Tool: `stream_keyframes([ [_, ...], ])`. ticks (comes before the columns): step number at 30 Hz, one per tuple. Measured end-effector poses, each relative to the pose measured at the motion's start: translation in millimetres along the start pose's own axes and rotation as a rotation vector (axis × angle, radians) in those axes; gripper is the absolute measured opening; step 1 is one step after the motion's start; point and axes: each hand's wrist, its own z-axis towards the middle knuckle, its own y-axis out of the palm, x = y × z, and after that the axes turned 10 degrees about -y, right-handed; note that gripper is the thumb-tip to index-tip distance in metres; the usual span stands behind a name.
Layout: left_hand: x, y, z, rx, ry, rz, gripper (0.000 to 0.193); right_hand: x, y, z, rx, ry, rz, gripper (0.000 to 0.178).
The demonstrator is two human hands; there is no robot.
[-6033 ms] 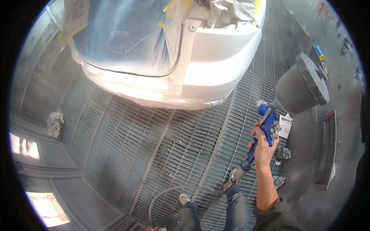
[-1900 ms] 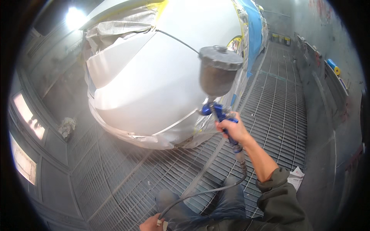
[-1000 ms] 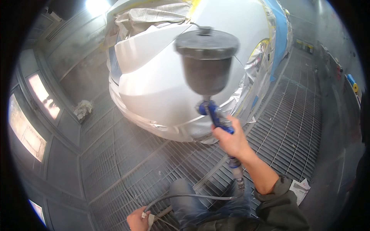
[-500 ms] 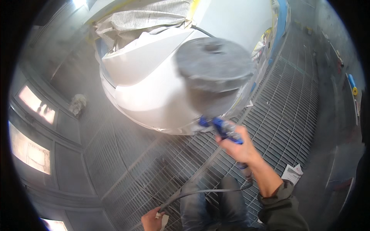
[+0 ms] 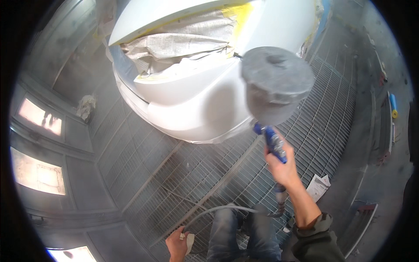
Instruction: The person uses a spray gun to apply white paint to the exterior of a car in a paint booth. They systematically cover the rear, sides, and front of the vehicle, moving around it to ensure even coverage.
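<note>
My right hand (image 5: 283,168) is wrapped round the handle of a blue and silver spray gun (image 5: 275,146). On top of the gun sits a large grey, round-lidded paint cup (image 5: 275,83), which hides part of what lies behind it. Beyond the gun is a white car front end (image 5: 183,107), and the cup's shadow falls on its curved bumper. Crumpled printed masking paper (image 5: 179,48), edged with yellow tape, covers an opening in it. Low in the view, my left hand (image 5: 176,245) is closed on the grey air hose (image 5: 209,211), with a small pale piece of cloth or paper at its fingers.
Metal grating (image 5: 174,183) forms the floor. The hose loops across it in front of my legs (image 5: 242,238). Printed sheets (image 5: 317,187) lie at the right. Along the left wall are lit windows (image 5: 37,170) and a crumpled pale bundle (image 5: 86,108). A blue and yellow roll (image 5: 394,105) is at the right wall.
The spray gun has moved right relative to the bumper. My view has shifted, bringing more of the masking paper into sight. My left hand keeps hold of the hose.
</note>
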Motion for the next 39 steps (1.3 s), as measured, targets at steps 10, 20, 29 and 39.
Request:
stream_keyframes([
  [10, -22, -101, -42, 0.01, -0.259, 0.033, 0.027, -88, 100, 2, -0.456, -0.079, 0.155, 0.072],
  [20, 26, -86, -43, 0.007, -0.144, -0.044, 0.024, -79, 1, 19, -0.074, 0.166, 0.174, 0.039],
  [29, 83, -60, -47, -0.049, -0.005, -0.01, 0.027, -62, -91, 42, 0.299, 0.248, 0.006, 0.072],
  [39, 85, -93, -58, 0.091, -0.263, 0.033, 0.03, -142, -49, 49, -0.109, 0.281, 0.292, 0.073],
])
